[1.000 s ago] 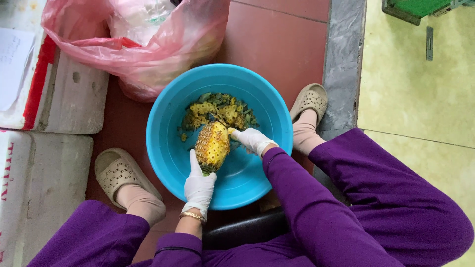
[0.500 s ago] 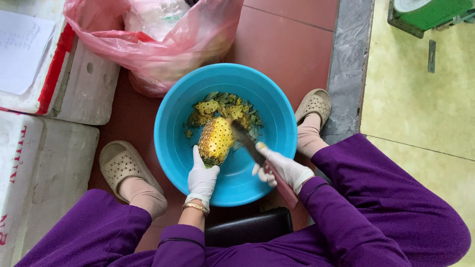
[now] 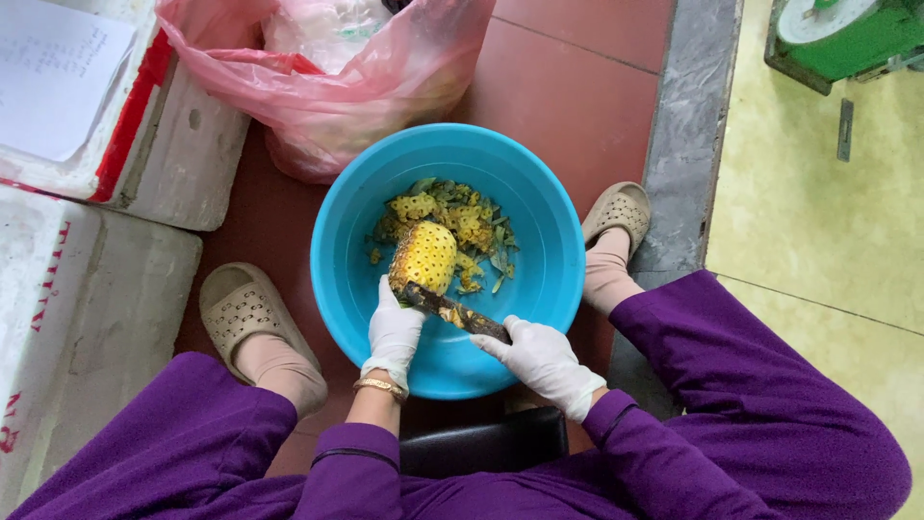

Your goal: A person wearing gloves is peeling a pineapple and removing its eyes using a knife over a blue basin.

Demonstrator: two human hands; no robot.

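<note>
A peeled yellow pineapple (image 3: 424, 254) stands over a round blue basin (image 3: 539, 221) on the floor between my feet. My left hand (image 3: 394, 330), in a white glove, grips the pineapple from its near end. My right hand (image 3: 541, 360), also gloved, holds a knife (image 3: 452, 310) whose blade lies across the pineapple's near end, just above my left fingers. Yellow peel scraps and green leaf bits (image 3: 462, 220) lie in the basin beyond the fruit.
A pink plastic bag (image 3: 337, 77) full of stuff sits behind the basin. White foam boxes (image 3: 87, 250) stand at the left, one with paper on top. A grey stone step (image 3: 683, 144) runs at the right, with a green scale (image 3: 847, 39) beyond it.
The knife has swung from pointing over the fruit's right side to lying across its near end. My right hand moved down and right. The pineapple stayed in my left hand.
</note>
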